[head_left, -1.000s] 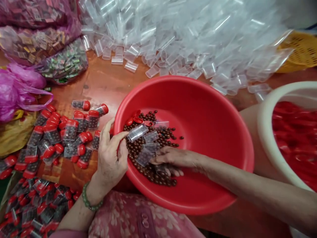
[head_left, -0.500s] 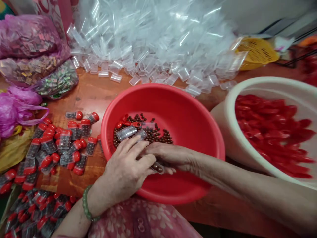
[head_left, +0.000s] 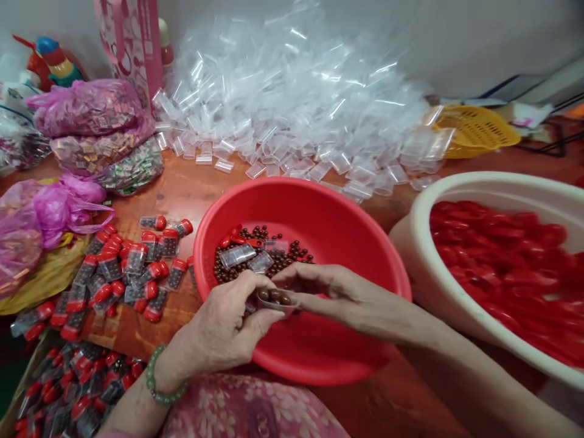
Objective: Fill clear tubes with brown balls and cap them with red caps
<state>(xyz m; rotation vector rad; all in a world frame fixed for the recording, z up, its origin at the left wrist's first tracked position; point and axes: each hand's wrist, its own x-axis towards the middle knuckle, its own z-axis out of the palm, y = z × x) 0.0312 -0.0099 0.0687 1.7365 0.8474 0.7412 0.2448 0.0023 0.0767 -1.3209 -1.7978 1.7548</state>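
Note:
Over the near part of a red basin (head_left: 365, 243), my left hand (head_left: 228, 316) is closed around a clear plastic case (head_left: 275, 297) whose open end shows brown beads inside. My right hand (head_left: 328, 292) meets it from the right, its thumb and fingers pinching at the case's far side; part of the case is hidden by the fingers. Beyond the hands, loose brown beads (head_left: 296, 252) lie at the basin's left side. Among them are two clear cases, one of them a long case (head_left: 237, 256), and several small red caps (head_left: 235, 234).
Filled red-capped cases (head_left: 135, 258) lie left of the basin, with more in a box (head_left: 86, 383) below. Empty clear cases (head_left: 292, 115) are heaped behind. At right stands a white tub (head_left: 422, 213) of red pieces (head_left: 497, 255). A yellow basket (head_left: 483, 128) and plastic bags (head_left: 91, 109) sit farther back.
The view has tilted up slightly. My hands have turned and drawn apart a little, so the bead-filled case's open end now faces me; before, my left fingers overlapped my right hand.

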